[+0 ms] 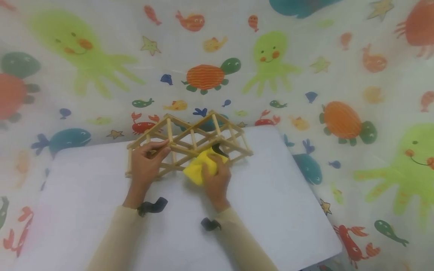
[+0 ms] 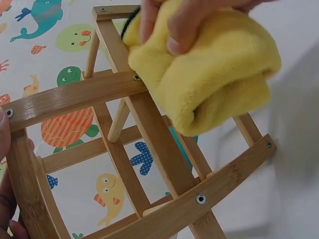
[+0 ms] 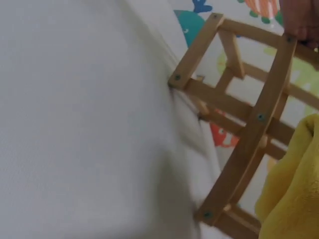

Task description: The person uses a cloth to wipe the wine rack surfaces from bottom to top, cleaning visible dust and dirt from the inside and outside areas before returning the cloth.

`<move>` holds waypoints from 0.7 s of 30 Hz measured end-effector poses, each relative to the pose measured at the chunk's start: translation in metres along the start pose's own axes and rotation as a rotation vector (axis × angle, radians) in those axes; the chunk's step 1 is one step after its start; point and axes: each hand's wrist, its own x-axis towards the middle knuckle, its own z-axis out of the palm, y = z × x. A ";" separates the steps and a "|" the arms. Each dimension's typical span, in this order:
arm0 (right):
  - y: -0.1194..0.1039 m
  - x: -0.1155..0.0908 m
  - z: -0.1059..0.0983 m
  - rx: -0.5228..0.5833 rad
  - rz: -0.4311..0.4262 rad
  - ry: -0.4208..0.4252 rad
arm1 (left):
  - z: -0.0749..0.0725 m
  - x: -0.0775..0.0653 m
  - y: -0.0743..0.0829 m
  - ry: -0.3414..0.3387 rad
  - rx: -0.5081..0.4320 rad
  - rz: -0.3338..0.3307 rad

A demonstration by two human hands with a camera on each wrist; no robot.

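A folding wooden lattice rack (image 1: 193,141) with crossed slats and round dowels stands on the white table. My left hand (image 1: 147,160) pinches one of its slat joints on the near left side. A folded yellow cloth (image 1: 198,167) with a dark edge is held in my right hand (image 1: 217,178), against the rack's slats right of centre. In the left wrist view the cloth (image 2: 214,79) covers part of a slat beside a metal rivet, with the thumb pressed on its folds. The right wrist view shows the rack (image 3: 249,129) and only an edge of the cloth (image 3: 294,189).
The white tabletop (image 1: 278,210) spreads under both arms. Behind and around it hangs a sheet (image 1: 305,67) printed with sea animals; the rack stands close to the table's back edge. A dark strap (image 1: 154,206) is at the left wrist and another (image 1: 211,224) at the right.
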 end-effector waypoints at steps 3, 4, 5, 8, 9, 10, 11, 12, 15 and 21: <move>0.011 0.001 -0.001 -0.084 0.060 0.003 | 0.003 0.002 0.000 -0.015 -0.018 0.005; 0.016 0.001 -0.003 -0.121 0.084 0.002 | 0.003 0.002 0.000 -0.014 -0.029 0.012; 0.019 0.001 -0.005 -0.155 0.106 -0.002 | 0.003 0.002 0.000 -0.009 -0.033 0.017; 0.025 0.000 -0.011 -0.227 0.114 -0.024 | 0.000 0.002 0.000 0.007 -0.032 0.031; 0.025 -0.001 -0.012 -0.236 0.103 -0.031 | -0.001 0.001 0.000 0.013 -0.025 0.031; 0.026 -0.002 -0.013 -0.239 0.089 -0.030 | -0.002 0.001 0.000 0.015 -0.019 0.026; 0.025 -0.002 -0.014 -0.228 0.075 -0.024 | -0.002 0.001 0.000 0.014 -0.021 0.018; 0.024 -0.004 -0.014 -0.210 0.057 -0.011 | -0.001 0.000 -0.001 0.009 -0.023 0.010; 0.020 -0.008 -0.011 -0.130 0.011 0.014 | 0.001 0.000 -0.002 -0.002 -0.028 -0.004; 0.028 -0.014 -0.010 -0.099 0.039 -0.013 | 0.004 -0.001 -0.002 0.001 -0.027 0.003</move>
